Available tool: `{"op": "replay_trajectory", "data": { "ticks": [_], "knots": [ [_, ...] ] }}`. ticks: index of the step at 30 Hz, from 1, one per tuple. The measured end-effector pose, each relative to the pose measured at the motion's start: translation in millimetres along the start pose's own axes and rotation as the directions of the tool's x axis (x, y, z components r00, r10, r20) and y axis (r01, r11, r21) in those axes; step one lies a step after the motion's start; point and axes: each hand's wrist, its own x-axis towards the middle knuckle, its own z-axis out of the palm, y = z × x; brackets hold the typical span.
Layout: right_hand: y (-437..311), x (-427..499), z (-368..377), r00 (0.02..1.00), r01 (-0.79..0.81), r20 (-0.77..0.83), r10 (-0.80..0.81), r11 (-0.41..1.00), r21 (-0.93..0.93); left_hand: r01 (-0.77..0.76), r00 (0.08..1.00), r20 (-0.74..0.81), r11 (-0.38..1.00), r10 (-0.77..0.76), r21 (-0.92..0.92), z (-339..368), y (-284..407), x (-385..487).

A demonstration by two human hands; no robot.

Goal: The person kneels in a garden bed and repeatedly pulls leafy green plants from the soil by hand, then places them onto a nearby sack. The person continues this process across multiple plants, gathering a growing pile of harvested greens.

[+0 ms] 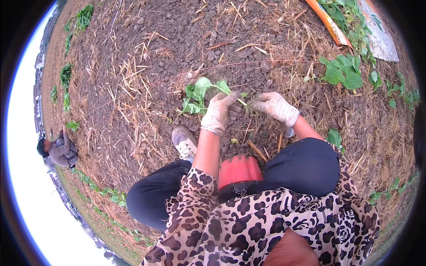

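My left hand (218, 112), in a soiled white work glove, grips a leafy green seedling (202, 89) by its pale stem between thumb and fingers. The leaves hang to the left, and the stem's lower end points toward my right hand. My right hand (277, 108), in a matching glove, is beside that end with thumb and fingers drawn near each other. Whether its fingertips pinch the stem or roots is unclear. Below both hands is dark, crumbly soil (238, 133).
Between my knees is a red plastic container (240, 171), smeared with dirt. A thin string (233, 65) crosses the soil ahead. An orange-and-white sack (332, 28) with leafy vines lies upper right, near a broad-leaved plant (344, 71). Another person (61, 149) crouches far left. Straw litters the ground.
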Motion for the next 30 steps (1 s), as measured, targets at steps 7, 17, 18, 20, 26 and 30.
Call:
{"op": "replay_trajectory", "data": {
  "ticks": [7,17,18,20,26,30],
  "knots": [
    [38,11,25,0.965,0.157,0.253,-0.073,0.930,-0.332,0.156,0.988,-0.039,0.945,-0.152,0.288,-51,-28,1],
    [50,23,27,0.974,0.150,0.215,-0.067,0.904,-0.400,0.397,0.793,-0.472,0.261,0.386,0.880,-192,-20,57],
    [52,23,29,0.977,0.134,0.210,-0.047,0.896,-0.424,0.355,0.832,-0.450,0.312,0.324,0.881,-194,-24,61],
    [54,22,30,0.976,0.130,0.217,-0.030,0.878,-0.461,0.379,0.847,-0.437,0.234,0.302,0.895,-197,-23,67],
    [30,24,13,0.986,0.169,0.057,-0.159,0.938,-0.302,-0.212,0.877,-0.480,0.908,0.014,-0.360,-217,39,36],
    [-9,27,5,0.949,0.282,-0.102,-0.298,0.948,-0.147,-0.196,0.981,-0.124,0.793,0.152,-0.577,-154,47,18]
  ]
}}
